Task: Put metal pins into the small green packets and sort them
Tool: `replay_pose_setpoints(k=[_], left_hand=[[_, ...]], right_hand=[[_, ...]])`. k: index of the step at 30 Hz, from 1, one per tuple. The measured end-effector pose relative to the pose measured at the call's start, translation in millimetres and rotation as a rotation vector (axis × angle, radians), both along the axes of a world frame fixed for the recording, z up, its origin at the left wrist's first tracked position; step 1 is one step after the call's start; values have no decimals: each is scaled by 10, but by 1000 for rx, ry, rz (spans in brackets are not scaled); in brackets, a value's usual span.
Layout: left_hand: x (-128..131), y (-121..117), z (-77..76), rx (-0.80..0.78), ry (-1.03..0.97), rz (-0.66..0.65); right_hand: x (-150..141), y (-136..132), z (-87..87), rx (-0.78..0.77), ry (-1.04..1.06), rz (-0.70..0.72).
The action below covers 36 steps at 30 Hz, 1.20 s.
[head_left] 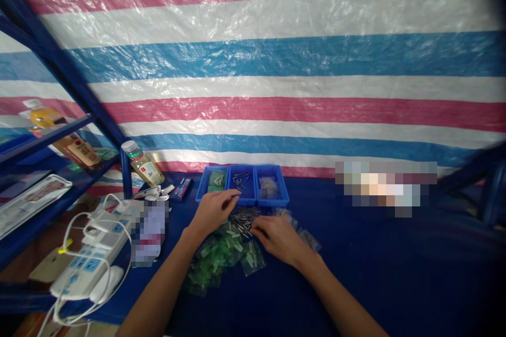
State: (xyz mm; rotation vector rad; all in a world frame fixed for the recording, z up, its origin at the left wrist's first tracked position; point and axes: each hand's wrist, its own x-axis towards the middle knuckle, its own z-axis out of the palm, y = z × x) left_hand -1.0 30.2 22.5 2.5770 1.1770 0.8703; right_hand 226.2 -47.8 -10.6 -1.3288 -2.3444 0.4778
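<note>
My left hand (213,214) is at the front edge of the middle blue bin (242,200), fingertips pinched together. Whatever is between them is too small to make out. My right hand (276,233) is low over the table, its fingers closed at the right edge of a heap of small metal screw-like pieces (243,217); I cannot tell what they grip. A few similar pieces lie in the middle bin. Green-tinted small plastic bags (213,263) are piled in front of my left hand. One clear bag with pale pieces (252,259) lies between my forearms.
The left blue bin (201,189) holds greenish bags, the right one (272,202) small clear items. More clear packets (310,240) lie beyond my right wrist. On the left are a power strip (95,247) with white cables, a bottle (144,164), a small dark box (182,188) and blue shelf bars.
</note>
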Motion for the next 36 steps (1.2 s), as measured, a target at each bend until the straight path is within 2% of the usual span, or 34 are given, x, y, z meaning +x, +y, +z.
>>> replay_pose_setpoints(k=[4,7,11,15,22,29,36], left_hand=[[-79,-104,-152,43,-27,-101],[-73,-133,-212,102,-92,-136],[-28,-158,-226,130,-82,-140],[-8,-187,-194,44,32,-179],[-33,-195,-115,-83,43,-253],[-8,-190,-151,-20,61,-276],[-6,-210,-151,19,75,-248]], right_hand=[[-54,-18,-6,-37,-110,-10],[-73,-17,-29,-57,-117,-38],[-88,-11,-49,-66,-108,-46],[-87,-13,-36,-62,-95,-32],[-47,-5,-44,18,129,-50],[-2,36,-133,125,300,-62],[-57,21,-95,146,395,-96]])
